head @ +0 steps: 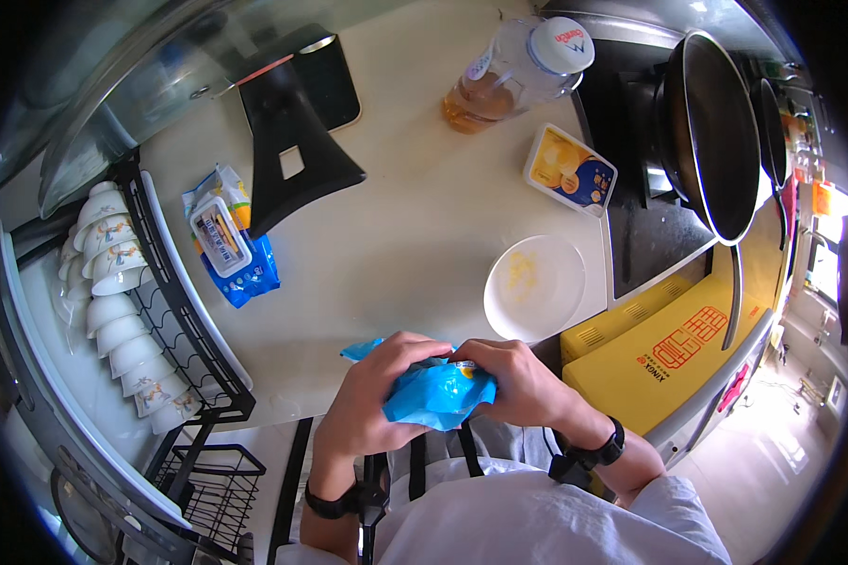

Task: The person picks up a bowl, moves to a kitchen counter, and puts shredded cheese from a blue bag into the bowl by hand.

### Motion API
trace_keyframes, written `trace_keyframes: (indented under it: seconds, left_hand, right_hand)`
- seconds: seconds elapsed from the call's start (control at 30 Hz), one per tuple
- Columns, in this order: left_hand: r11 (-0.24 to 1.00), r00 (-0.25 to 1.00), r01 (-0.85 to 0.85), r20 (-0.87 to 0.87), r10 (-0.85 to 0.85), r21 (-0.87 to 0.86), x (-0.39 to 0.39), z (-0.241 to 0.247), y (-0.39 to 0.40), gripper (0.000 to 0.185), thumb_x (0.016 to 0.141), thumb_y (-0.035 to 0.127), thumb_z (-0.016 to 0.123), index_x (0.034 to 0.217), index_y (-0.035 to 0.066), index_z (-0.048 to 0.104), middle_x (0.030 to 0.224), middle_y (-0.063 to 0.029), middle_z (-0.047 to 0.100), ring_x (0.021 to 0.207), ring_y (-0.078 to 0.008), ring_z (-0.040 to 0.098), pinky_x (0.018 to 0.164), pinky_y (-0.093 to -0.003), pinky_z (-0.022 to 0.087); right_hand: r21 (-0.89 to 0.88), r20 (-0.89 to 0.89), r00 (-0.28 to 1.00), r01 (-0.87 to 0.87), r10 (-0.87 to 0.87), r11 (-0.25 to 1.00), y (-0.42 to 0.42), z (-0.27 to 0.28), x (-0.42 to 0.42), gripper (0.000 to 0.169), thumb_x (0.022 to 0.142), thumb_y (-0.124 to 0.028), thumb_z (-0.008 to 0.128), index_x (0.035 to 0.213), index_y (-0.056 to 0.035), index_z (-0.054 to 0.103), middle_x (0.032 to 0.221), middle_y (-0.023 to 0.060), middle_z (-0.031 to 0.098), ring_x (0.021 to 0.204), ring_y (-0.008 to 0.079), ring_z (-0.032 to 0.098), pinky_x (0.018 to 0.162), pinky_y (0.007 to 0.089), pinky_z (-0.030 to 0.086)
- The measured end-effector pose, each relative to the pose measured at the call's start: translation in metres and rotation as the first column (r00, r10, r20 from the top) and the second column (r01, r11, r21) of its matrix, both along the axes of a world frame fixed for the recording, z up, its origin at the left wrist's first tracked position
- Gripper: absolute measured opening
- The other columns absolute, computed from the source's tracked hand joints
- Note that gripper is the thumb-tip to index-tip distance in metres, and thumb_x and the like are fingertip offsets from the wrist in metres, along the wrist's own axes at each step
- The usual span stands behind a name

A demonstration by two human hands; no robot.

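Note:
Close to my body, at the counter's front edge, both hands grip a shiny blue plastic packet. My left hand wraps its left side, and one corner sticks out beyond the fingers. The fingers of my right hand pinch its upper right part. What the packet contains is hidden. Just beyond my right hand lies a round white plate with yellowish bits on it. Farther back is a plastic tub with a printed yellow and blue lid.
At left, a pack of wipes lies beside a black spatula-like blade. A pull-out rack holds stacked bowls. A jug of amber liquid stands at the back. A pan rests over the hob, above a yellow box.

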State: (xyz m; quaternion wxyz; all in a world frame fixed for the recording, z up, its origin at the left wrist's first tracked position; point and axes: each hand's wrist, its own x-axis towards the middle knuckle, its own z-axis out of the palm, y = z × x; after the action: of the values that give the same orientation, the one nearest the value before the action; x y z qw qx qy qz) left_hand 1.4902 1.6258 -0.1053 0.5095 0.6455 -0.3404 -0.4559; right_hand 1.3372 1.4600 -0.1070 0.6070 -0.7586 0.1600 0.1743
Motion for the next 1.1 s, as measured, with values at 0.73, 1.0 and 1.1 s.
trace_keyframes:
  seconds: [0.73, 1.0, 1.1]
  left_hand:
    - [0.990, 0.995, -0.083, 0.061, 0.076, 0.111, -0.012, -0.006, -0.009, 0.033, 0.077, 0.023, 0.090, 0.096, 0.004, 0.071, 0.082, -0.0096, 0.073, 0.073, -0.0270, 0.070, 0.067, -0.0328, 0.053]
    - [0.946, 0.979, 0.179, -0.142, -0.145, 0.272, -0.019, 0.000, -0.028, 0.032, 0.083, 0.027, 0.086, 0.096, 0.004, 0.069, 0.082, -0.0121, 0.072, 0.072, -0.0296, 0.071, 0.067, -0.0333, 0.054]
    - [0.905, 0.964, 0.244, -0.188, -0.188, 0.349, -0.025, 0.000, -0.034, 0.033, 0.081, 0.026, 0.088, 0.096, 0.003, 0.070, 0.081, -0.0110, 0.073, 0.072, -0.0242, 0.071, 0.068, -0.0316, 0.054]
  right_hand:
    - [0.130, 0.115, 0.977, 0.164, -0.179, 0.978, -0.008, 0.001, -0.010, 0.054, 0.083, -0.035, 0.086, 0.119, -0.0020, 0.062, 0.100, 0.0145, 0.070, 0.089, 0.0314, 0.071, 0.077, 0.0390, 0.056]
    - [0.261, -0.013, 0.960, 0.274, -0.281, 0.925, 0.002, -0.008, -0.054, 0.055, 0.089, -0.034, 0.080, 0.124, 0.0014, 0.056, 0.099, 0.0195, 0.072, 0.091, 0.0351, 0.074, 0.078, 0.0393, 0.058]
    - [0.246, -0.049, 0.937, 0.348, -0.347, 0.905, 0.008, -0.006, -0.070, 0.053, 0.092, -0.034, 0.078, 0.124, 0.0021, 0.056, 0.093, 0.0189, 0.073, 0.086, 0.0333, 0.075, 0.077, 0.0383, 0.058]
